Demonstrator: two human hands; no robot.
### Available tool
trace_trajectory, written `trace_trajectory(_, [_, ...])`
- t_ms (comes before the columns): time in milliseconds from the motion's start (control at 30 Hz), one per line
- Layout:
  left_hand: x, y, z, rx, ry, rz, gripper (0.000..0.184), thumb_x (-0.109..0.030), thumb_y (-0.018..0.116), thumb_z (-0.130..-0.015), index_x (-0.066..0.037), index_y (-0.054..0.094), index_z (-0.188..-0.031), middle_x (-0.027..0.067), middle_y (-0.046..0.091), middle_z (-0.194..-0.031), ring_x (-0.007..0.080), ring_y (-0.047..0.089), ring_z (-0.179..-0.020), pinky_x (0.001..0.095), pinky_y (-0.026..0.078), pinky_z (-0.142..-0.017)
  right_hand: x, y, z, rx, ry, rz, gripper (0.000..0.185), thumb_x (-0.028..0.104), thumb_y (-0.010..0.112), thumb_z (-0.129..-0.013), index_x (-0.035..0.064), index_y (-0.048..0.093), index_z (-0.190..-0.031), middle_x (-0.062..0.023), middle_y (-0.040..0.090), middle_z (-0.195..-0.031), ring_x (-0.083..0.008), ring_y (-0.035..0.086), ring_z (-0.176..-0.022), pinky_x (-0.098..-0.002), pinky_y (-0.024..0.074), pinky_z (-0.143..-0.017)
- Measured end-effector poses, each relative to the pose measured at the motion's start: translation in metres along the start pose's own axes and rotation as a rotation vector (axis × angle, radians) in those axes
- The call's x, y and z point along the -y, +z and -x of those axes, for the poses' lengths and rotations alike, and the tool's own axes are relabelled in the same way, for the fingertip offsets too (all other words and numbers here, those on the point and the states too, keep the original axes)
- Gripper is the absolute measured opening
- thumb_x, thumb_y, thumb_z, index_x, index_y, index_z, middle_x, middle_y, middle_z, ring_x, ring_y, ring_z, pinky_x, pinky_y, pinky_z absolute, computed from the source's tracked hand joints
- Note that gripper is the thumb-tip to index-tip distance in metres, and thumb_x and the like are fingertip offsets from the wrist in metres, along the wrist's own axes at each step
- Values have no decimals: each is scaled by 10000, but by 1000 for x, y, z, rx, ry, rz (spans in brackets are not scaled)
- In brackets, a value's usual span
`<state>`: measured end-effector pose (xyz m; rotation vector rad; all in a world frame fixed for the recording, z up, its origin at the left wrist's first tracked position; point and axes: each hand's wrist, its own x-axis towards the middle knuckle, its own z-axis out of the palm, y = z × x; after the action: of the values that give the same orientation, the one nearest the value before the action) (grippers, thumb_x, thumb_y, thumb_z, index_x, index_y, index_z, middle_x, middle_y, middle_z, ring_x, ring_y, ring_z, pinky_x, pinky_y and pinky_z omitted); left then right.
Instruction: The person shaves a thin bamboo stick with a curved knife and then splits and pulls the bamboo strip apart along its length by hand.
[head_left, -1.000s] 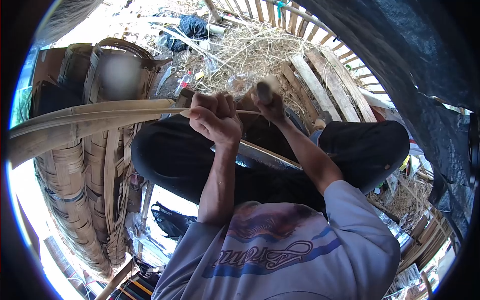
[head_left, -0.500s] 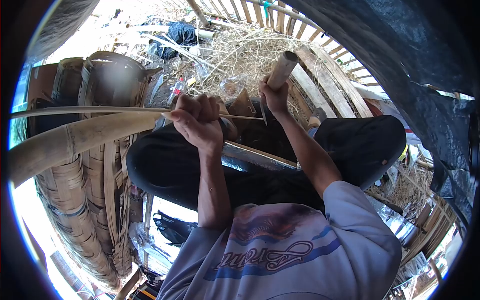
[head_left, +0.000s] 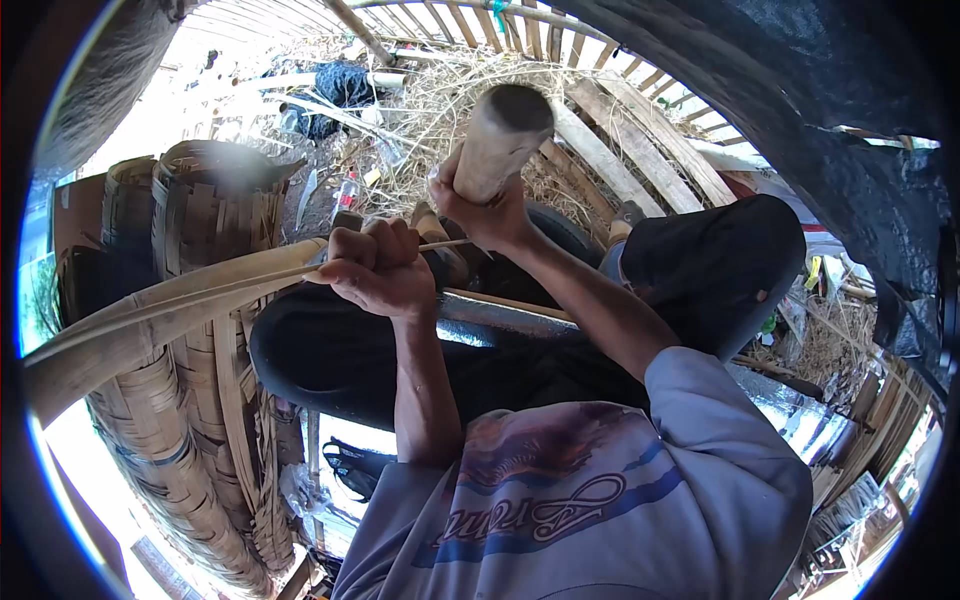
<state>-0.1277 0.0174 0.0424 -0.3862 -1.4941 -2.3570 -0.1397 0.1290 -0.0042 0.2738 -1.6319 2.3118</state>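
Note:
My left hand (head_left: 375, 265) is closed in a fist around a thin bamboo strip (head_left: 215, 288). The strip runs out to the left and, on the other side, pokes past the fist toward my right hand (head_left: 485, 215). My right hand grips a knife by its thick wooden handle (head_left: 490, 155), whose blunt end tilts up toward me. The blade is hidden below that hand, close to the strip's right end. Behind the strip, a thick bamboo pole (head_left: 150, 310) slants in from the left, its end near my left fist.
Tall woven bamboo baskets (head_left: 190, 420) stand at the left. Straw and shavings (head_left: 450, 95) litter the ground ahead, with wooden planks (head_left: 650, 150) to the right. A small bottle (head_left: 346, 188) lies beyond my left hand. Dark plastic sheeting (head_left: 800, 90) hangs at the upper right.
My right hand has moved left and closer to my left fist, with the knife handle now tilted toward me. My left hand has dropped slightly, and the strip now slopes down across the pole.

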Motion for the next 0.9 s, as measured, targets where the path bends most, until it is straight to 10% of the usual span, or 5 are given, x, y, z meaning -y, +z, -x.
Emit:
trace_trajectory(300, [1,3,1,-20,4,-80,558,-611,374,-939,-141,233,-672,-61,145,-502,46,118,-434,261,107,-394,8,5,-4,25,-252,-156,126,-13,533,-884,65,433,-886,-49,502,-715,-94,441,-574,-254,396,-535])
trace_trajectory(400, [4,-4,-5,-14,15,-60,565,-616,376,-935,-137,233,-673,-63,142,-521,48,125,-434,260,116,-394,9,8,-8,-42,12,-348,136,-15,525,-885,72,421,-888,-42,491,-709,-96,428,-568,-259,397,-545])
trace_trajectory(533, [-2,6,0,-69,-21,-46,570,-613,381,-936,-130,237,-672,-65,150,-539,49,135,-436,260,120,-397,49,0,-16,136,-272,-48,131,-7,526,-877,75,424,-860,-36,498,-718,-94,437,-588,-280,410,-574])
trace_trajectory(900, [4,13,3,-9,35,-58,574,-597,408,-937,-119,245,-663,-61,166,-533,52,145,-432,257,113,-402,43,2,-7,72,-204,-55,114,-5,534,-851,71,452,-827,-32,510,-723,-109,459,-575,-286,430,-626])
